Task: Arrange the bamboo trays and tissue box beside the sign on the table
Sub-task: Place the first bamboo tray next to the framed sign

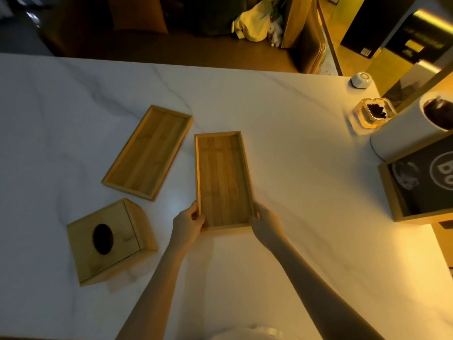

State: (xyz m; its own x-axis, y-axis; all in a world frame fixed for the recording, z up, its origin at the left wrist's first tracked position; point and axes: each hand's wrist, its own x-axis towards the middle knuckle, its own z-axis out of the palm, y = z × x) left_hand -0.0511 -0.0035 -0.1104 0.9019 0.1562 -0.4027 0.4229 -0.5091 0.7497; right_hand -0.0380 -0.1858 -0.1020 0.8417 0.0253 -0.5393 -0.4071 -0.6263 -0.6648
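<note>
A long bamboo tray (224,177) lies in the middle of the white marble table (306,182), its long side pointing away from me. My left hand (188,223) grips its near left corner and my right hand (266,223) grips its near right corner. A second bamboo tray (148,152) lies empty to the left, turned at an angle. The bamboo tissue box (107,240), with a dark oval hole on top, stands at the near left. The sign (424,185), dark with a wooden frame, stands at the right edge of the table.
Behind the sign stand a white cylinder holder (414,128) and a glass ashtray (373,112). A small white puck-shaped device (362,80) sits at the far right corner. Beyond the table's far edge are a wooden chair and a yellow bag (252,25).
</note>
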